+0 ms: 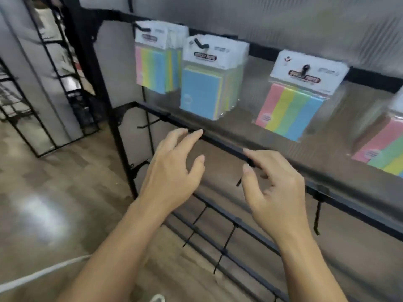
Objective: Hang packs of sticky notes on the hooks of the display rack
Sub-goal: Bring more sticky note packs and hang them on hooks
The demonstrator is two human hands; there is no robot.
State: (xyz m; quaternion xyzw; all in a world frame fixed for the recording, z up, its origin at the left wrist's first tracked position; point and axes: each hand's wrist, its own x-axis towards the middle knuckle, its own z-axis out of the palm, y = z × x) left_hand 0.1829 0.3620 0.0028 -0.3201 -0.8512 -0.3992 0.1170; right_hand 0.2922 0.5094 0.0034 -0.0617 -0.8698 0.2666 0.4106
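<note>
Both hands are empty and held apart, fingers loosely spread. The left hand (172,168) reaches forward with its fingertips at the second rail (226,147); we cannot tell whether they touch it. The right hand (277,188) has its forefinger lying along the top of that rail and its thumb below, the two parted and not closed on the bar.

The rack (104,110) is black metal with thin square-section bars. We count four horizontal rails in view: a top rail (259,47), the second rail at the hands, and two lower rails (246,231) close together.

Four hooks on the top rail are loaded. The first stack (152,59), at the far left, holds several packs striped pink, yellow, green and blue. The second stack (209,83) just beside it also holds several, with a plain blue face foremost. The third pack (294,101) hangs well apart to the right, tilted and striped. The fourth pack (383,149) is cut off by the right edge. Each has a white card header and a glossy clear wrapper.

Bare hooks (148,125) project from the second and lower rails; blur prevents a firm count.

Behind the rack stands a ribbed translucent panel (283,18). The floor (54,192) is wood-patterned and glossy. A white cable (43,273) crosses it at lower left. A second wire frame (43,83) stands at the left.
</note>
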